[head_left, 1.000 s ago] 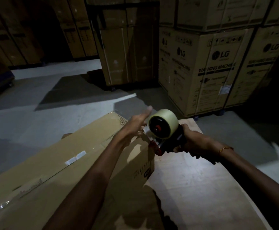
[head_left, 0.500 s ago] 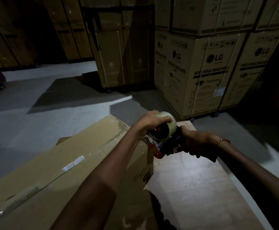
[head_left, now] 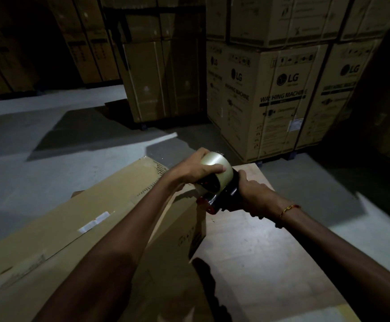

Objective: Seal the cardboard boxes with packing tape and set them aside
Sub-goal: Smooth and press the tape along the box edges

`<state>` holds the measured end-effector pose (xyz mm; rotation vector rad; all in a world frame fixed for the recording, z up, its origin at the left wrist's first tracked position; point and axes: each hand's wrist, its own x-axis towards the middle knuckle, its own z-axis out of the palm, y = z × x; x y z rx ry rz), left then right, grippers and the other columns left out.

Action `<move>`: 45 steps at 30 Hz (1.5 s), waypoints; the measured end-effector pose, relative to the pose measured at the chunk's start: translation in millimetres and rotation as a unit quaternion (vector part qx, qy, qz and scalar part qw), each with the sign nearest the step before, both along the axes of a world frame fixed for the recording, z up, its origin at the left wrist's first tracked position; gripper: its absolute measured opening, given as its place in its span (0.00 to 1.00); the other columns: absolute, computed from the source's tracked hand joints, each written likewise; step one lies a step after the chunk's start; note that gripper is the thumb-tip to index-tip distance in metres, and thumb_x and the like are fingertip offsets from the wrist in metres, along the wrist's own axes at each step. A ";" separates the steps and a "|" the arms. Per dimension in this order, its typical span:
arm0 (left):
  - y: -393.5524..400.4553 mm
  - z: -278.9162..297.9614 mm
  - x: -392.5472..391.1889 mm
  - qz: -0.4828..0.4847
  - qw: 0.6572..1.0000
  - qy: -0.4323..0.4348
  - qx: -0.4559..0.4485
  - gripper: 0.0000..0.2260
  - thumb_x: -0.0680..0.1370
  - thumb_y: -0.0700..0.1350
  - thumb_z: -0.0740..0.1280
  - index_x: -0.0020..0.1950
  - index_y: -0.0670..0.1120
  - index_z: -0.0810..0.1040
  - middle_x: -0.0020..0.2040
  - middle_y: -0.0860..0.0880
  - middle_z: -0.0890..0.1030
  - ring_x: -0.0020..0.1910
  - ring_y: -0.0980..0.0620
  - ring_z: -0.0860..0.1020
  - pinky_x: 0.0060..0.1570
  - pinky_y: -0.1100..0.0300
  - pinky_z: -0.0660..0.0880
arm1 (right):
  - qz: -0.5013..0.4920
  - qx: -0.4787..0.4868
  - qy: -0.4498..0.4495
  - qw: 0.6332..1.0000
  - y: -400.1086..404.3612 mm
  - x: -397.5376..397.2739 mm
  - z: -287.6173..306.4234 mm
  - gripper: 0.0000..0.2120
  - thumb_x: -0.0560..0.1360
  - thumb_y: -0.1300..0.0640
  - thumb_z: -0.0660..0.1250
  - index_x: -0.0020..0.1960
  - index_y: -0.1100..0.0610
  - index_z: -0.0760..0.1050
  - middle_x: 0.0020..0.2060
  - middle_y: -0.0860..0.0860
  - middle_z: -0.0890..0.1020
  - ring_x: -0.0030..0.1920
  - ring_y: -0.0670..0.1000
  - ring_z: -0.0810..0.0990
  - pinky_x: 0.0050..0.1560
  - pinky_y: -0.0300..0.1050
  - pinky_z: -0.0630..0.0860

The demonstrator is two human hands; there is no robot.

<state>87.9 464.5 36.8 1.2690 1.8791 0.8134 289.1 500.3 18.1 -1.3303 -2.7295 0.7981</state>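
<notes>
The long cardboard box [head_left: 78, 231] lies flat on a wooden platform [head_left: 254, 259], its near end running out of the bottom of the view and its far end corner just under the hands, so everything here can be placed from that box. A strip of clear tape [head_left: 94, 221] already runs along its top seam, which suggests the lengthwise seal is laid; the flaps are down and whatever is inside cannot be seen. At the far right corner of the box the tape dispenser [head_left: 215, 194] hangs just above the end face. The right hand [head_left: 252, 196] is wrapped round its dark handle to steady and steer it, while the left hand [head_left: 196, 167] curls over the pale tape roll [head_left: 217, 174], thumb pressed on the rim, probably to stop the roll or free the tape's end, though the dim light hides the loose end itself. Beyond the box's far end, across bare grey floor [head_left: 50, 126], stand stacked washing-machine cartons [head_left: 282, 101], closed and strapped.
</notes>
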 end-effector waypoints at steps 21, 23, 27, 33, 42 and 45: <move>-31.7 -128.5 68.8 -0.077 0.996 0.018 0.043 0.47 0.64 0.49 0.81 0.78 0.56 0.61 0.73 0.49 0.69 0.70 0.50 0.71 0.69 0.52 0.72 | -0.031 -0.058 0.109 0.992 7.4 88.4 -118.4 0.37 0.77 0.51 0.73 0.74 0.41 0.51 0.52 0.44 0.84 0.49 0.50 0.84 0.51 0.54 0.81; -33.1 -155.7 75.4 -0.081 0.996 0.007 0.023 0.49 0.65 0.46 0.82 0.80 0.54 0.60 0.75 0.48 0.67 0.72 0.48 0.69 0.67 0.59 0.71 | -0.033 -0.070 0.091 0.993 5.6 96.2 -135.7 0.39 0.77 0.54 0.73 0.76 0.44 0.49 0.51 0.45 0.83 0.46 0.49 0.83 0.50 0.53 0.80; -38.7 -187.3 87.1 -0.087 0.996 0.009 0.031 0.47 0.67 0.43 0.81 0.79 0.55 0.58 0.75 0.51 0.64 0.71 0.57 0.64 0.64 0.66 0.63 | -0.047 -0.086 0.078 0.992 -1.6 109.2 -165.4 0.41 0.78 0.61 0.70 0.79 0.48 0.47 0.50 0.48 0.80 0.46 0.50 0.82 0.50 0.52 0.81; -34.6 -215.3 95.9 -0.074 0.997 0.027 0.024 0.49 0.66 0.40 0.81 0.79 0.58 0.57 0.77 0.53 0.65 0.73 0.53 0.67 0.66 0.55 0.72 | -0.076 -0.123 0.083 0.986 -5.5 125.1 -191.3 0.37 0.79 0.62 0.65 0.80 0.49 0.48 0.56 0.51 0.79 0.51 0.55 0.82 0.51 0.51 0.80; -21.7 -181.6 78.8 -0.189 0.973 0.114 -0.064 0.47 0.73 0.49 0.77 0.83 0.50 0.52 0.83 0.47 0.52 0.81 0.48 0.54 0.77 0.54 0.57 | -0.140 0.072 0.108 0.982 12.1 109.2 -192.1 0.08 0.81 0.52 0.65 0.59 0.49 0.77 0.48 0.50 0.81 0.50 0.53 0.74 0.45 0.48 0.69; -26.0 -128.9 71.9 -0.163 0.975 0.140 0.060 0.26 0.77 0.45 0.74 0.74 0.44 0.74 0.71 0.45 0.75 0.69 0.48 0.73 0.65 0.60 0.68 | -0.135 0.101 0.115 0.979 17.5 84.7 -172.8 0.05 0.80 0.53 0.65 0.54 0.51 0.78 0.45 0.49 0.78 0.48 0.54 0.75 0.44 0.50 0.71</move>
